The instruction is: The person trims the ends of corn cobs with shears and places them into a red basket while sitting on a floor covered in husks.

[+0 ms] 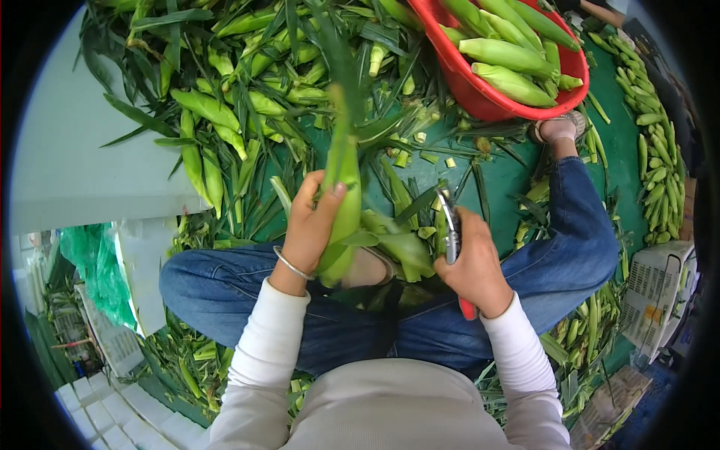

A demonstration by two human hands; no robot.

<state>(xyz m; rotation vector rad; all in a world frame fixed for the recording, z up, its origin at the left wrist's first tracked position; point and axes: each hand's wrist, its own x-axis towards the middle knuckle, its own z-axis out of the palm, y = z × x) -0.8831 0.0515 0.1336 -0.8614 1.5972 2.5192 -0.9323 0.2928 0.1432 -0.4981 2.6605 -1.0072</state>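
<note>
My left hand (313, 219) grips an ear of corn (344, 208) still in its green husk, with long leaves trailing upward from it. The leaves are blurred. In my right hand (477, 261) is a pair of pruning shears (450, 230) with metal jaws and a red handle end; its jaws point up and away from me, to the right of the ear and apart from it. Between my hands, loose green husk leaves (402, 244) lie over my foot, partly blurred.
Ahead on the right stands a red plastic tub (489, 107) holding several husked-green ears (509, 56). Unsorted corn with leaves (225, 112) is heaped ahead left. Cut stalk pieces (421, 137) litter the green floor (495, 169). Far right are a row of ears (658, 163) and a white crate (655, 292).
</note>
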